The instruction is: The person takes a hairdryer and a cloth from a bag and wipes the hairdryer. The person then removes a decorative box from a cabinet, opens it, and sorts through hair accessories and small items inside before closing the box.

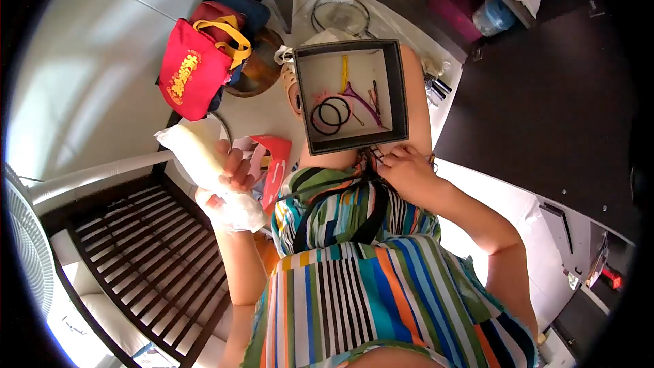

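My left hand [235,169] is closed around a long, pale yellow item in a thin plastic bag [194,153], its wrapping bunched below the fingers. What the item is does not show clearly. On my lap rests an open dark-rimmed box [402,95] with a light bottom. Inside lie black hair ties [330,114], a purple Y-shaped piece [361,102], a yellow strip [345,71] and small thin pins. Just below the box's lower right corner, my right hand [409,172] has bent fingers at the dark ties of the striped dress [354,279]; its fingertips are partly hidden.
A red bag [194,68] with yellow handles is at the upper left by a brown round container [262,68]. A badminton racket [340,15] lies beyond the box. A dark slatted rack [150,252] and a fan [28,245] stand left; a dark tabletop [545,116] is right.
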The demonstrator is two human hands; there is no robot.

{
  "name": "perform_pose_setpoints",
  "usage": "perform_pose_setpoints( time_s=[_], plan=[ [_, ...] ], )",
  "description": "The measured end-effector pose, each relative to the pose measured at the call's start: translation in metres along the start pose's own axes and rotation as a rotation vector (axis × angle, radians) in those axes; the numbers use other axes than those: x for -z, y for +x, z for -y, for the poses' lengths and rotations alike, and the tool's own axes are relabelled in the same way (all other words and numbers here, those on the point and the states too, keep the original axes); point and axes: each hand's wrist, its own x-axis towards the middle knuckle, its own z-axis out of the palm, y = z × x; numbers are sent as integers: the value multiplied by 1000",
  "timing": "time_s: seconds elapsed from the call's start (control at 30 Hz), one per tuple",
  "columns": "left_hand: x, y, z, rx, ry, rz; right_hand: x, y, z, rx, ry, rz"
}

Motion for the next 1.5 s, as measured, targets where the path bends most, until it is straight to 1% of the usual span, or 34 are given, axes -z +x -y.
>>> perform_pose_setpoints(
  time_s=[0.1, 0.13, 0.17, 0.2, 0.23, 0.27, 0.3, 0.33, 0.37, 0.4, 0.43, 0.5, 0.6, 0.77, 0.9, 0.93, 1.03, 1.07, 1.17, 1.27, 1.37, 1.43, 1.5],
  plan=[
    [-2, 2, 2, -9, 33, 17, 17, -7, -11, -186, 513, -219],
    [-3, 2, 2, -23, 58, 8, 47, -10, -10, -205, 604, -313],
    [-4, 2, 3, -38, 82, 0, 72, -16, -6, -444, 973, -237],
    [-4, 2, 2, -38, 76, -3, 92, -24, -7, -450, 1170, -330],
    [-4, 3, 2, -36, 71, -4, 124, -25, -1, -448, 1221, -418],
    [-5, 4, 1, -32, 66, -3, 141, -28, 0, -442, 1085, -572],
    [-5, 6, 2, -31, 54, 8, 158, -28, 3, -484, 1010, -714],
    [-5, 7, 3, -28, 42, 17, 172, -24, 7, -362, 1160, -903],
    [-6, 8, 4, -26, 32, 26, 187, -20, 8, -280, 1184, -1034],
    [-7, 9, 6, -26, 31, 33, 209, -13, 15, -134, 1082, -1024],
    [-9, 9, 8, -27, 31, 41, 223, -8, 16, -50, 1010, -1032],
    [-11, 7, 8, -34, 32, 37, 244, 1, 17, 49, 903, -1029],
    [-6, 3, 7, -45, 49, -6, 265, 5, 14, 96, 781, -1005],
    [1, -3, 8, -45, 38, -17, 284, -8, 21, 82, 540, -881],
    [-2, -4, 10, -54, 33, -91, 278, -36, 42, 104, 297, -650],
    [10, -3, 8, -26, 15, -48, 272, -40, 52, 134, 227, -576],
    [5, 1, 10, 2, -37, 0, 254, -46, 74, 220, 103, -407],
    [-2, 4, 13, 5, -79, 59, 247, -46, 81, 256, 69, -365],
    [1, 4, 15, 8, -31, 32, 230, -46, 94, 333, -11, -289],
    [0, 4, 17, 32, -55, 67, 222, -45, 102, 391, -74, -250],
    [5, 2, 16, 37, -67, 78, 227, -43, 104, 421, -101, -259],
    [10, -2, 14, 22, -56, 79, 245, -41, 99, 415, -112, -320],
    [15, -4, 11, 7, -36, 82, 276, -33, 86, 372, -119, -447]
  ],
)
